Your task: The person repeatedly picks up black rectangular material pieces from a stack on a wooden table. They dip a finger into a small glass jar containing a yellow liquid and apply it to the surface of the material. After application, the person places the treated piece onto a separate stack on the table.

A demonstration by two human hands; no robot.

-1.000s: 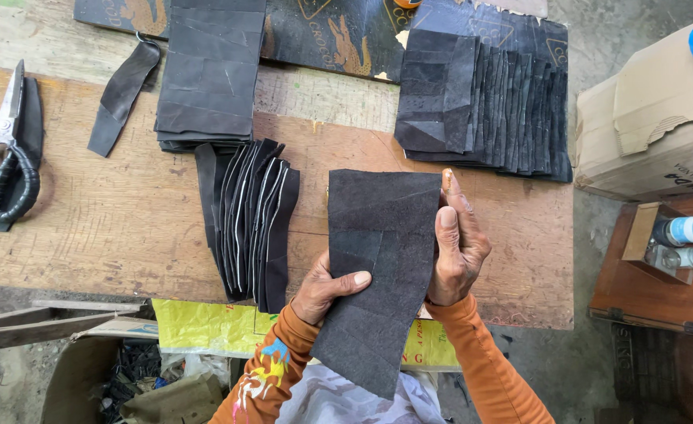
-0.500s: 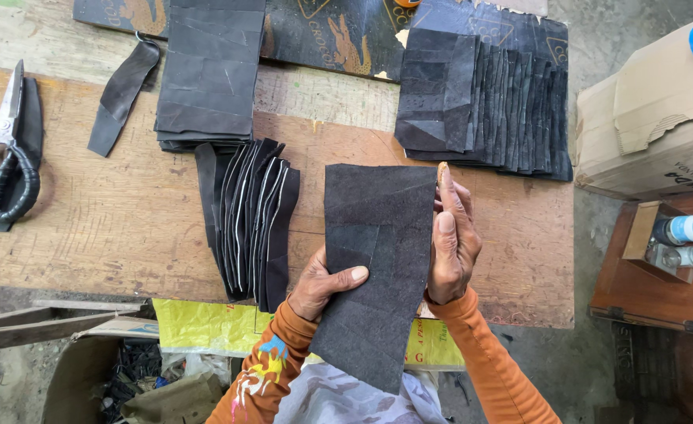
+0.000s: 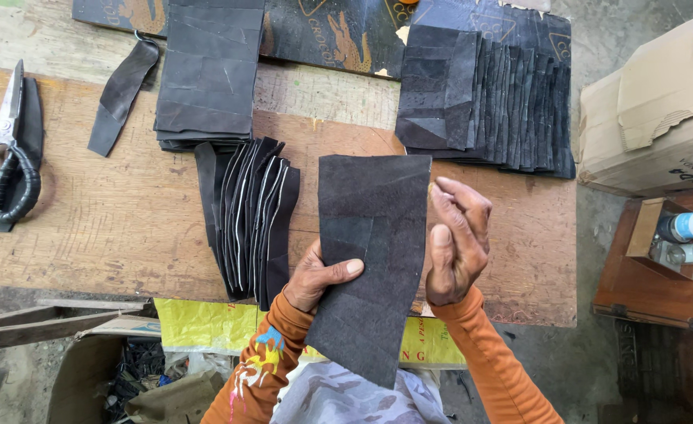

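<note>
Cardboard box [image 3: 661, 110]: tan, at the right edge beside the workbench [image 3: 111, 228], flaps loosely folded.
Yellow sack [image 3: 221, 326]: hangs under the bench's near edge, printed in red.
Printed board [image 3: 323, 35]: dark, with gold figures, along the far edge.
Black sheet [image 3: 370, 259]: above the bench's near edge, long axis near to far, leaning slightly right at the top.
Left hand [image 3: 323, 275]: pinches the sheet's left edge, thumb on top.
Right hand [image 3: 456, 239]: just beside the right edge, fingers loosely curled, holding nothing.
</note>
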